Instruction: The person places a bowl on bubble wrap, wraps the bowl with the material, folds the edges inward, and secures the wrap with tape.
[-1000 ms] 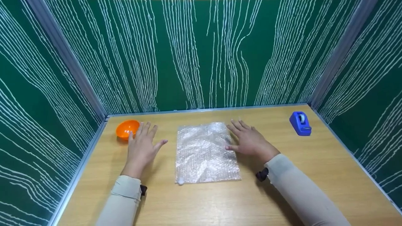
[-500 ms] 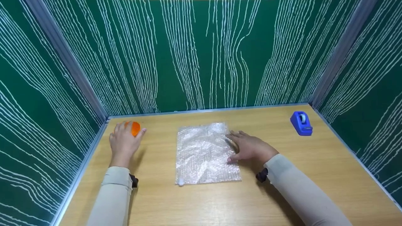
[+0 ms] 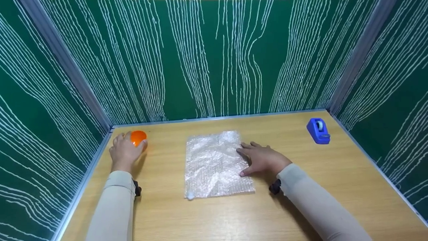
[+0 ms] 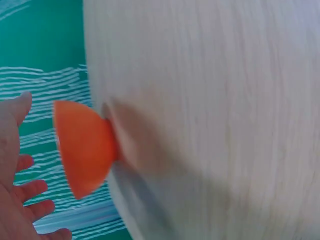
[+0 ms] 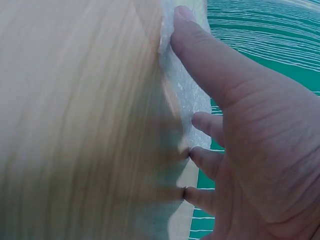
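An orange bowl stands at the table's far left, upright on the wood. My left hand is close beside and partly in front of it. In the left wrist view the bowl shows with a gap from the spread fingers. A crinkled bubble wrap sheet lies flat in the middle. My right hand rests at the sheet's right edge, thumb and fingers spread; in the right wrist view the thumb overlaps the bubble wrap and the fingertips reach down to the surface.
A blue tape dispenser with a roll stands at the far right. A small whitish blob sits on the sheet's near left corner. Green walls with white wavy lines enclose the wooden table on the left, back and right.
My left hand has moved left from the bowl's right side to the bowl. My right hand has come slightly nearer to me along the bubble wrap's edge. The sheet stays put.
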### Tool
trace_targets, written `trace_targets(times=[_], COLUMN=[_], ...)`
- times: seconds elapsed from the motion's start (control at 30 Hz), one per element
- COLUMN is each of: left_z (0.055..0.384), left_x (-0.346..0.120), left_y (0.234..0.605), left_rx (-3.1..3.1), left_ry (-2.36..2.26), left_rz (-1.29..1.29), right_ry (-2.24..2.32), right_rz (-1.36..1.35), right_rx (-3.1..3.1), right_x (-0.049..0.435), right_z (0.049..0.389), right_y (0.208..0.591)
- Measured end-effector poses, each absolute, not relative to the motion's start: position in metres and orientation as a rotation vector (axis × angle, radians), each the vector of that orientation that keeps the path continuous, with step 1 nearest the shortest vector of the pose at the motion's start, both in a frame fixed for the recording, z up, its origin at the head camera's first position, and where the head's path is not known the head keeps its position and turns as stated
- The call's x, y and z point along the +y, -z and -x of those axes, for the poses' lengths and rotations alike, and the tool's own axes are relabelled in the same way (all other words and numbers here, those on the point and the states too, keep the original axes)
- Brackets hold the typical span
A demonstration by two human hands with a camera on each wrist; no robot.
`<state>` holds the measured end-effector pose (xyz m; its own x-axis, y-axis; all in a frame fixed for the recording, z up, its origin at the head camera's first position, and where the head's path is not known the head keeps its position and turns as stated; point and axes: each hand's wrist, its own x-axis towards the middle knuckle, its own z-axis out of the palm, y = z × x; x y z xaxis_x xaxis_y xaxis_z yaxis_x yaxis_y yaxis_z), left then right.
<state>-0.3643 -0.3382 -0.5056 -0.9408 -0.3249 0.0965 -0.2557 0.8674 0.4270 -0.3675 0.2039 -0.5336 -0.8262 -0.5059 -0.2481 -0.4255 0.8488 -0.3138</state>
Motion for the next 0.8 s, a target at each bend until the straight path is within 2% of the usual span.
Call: trace_targets(times=[0.33, 0.8], left_z=[0.365, 0.375], left_x=[-0.359, -0.368], left_y=[0.524, 0.529], left_rx=[-2.81, -2.784], left_ry=[0.891, 1.132], left_rz=[-0.638, -0.694], right_ry=[0.303, 0.253], right_rz=[0.712, 0.687], right_rx=[2.689, 2.697], right_x=[0.193, 0.191], right_z=[0.372, 0.367], right_y=[0.526, 0.521])
